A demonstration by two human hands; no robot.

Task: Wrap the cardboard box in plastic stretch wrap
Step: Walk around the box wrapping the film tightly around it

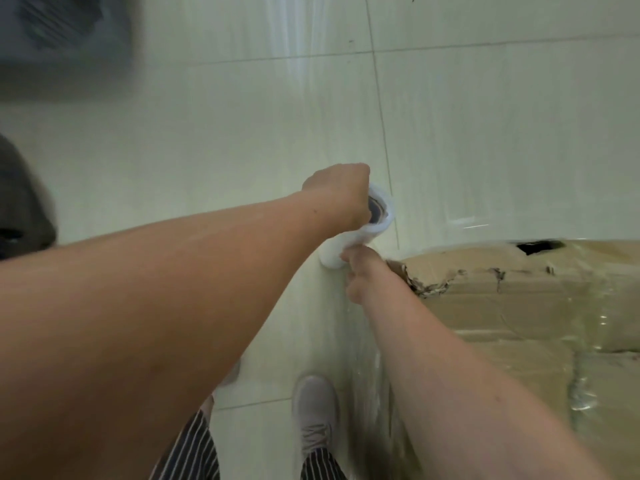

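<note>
Above the tiled floor [207,133], just beside the torn corner of the cardboard box [502,306], both hands hold the roll of stretch wrap [358,237] by its ends. The left hand [337,195] is curled round the upper end and the right hand [360,275] grips the lower one. Film already clings to the box's top and side (the glossy wrinkles give it away). To lay this pass well, I'd keep the roll parallel to the box's edge, pull with even tension from both hands, and overlap the band already on.
</note>
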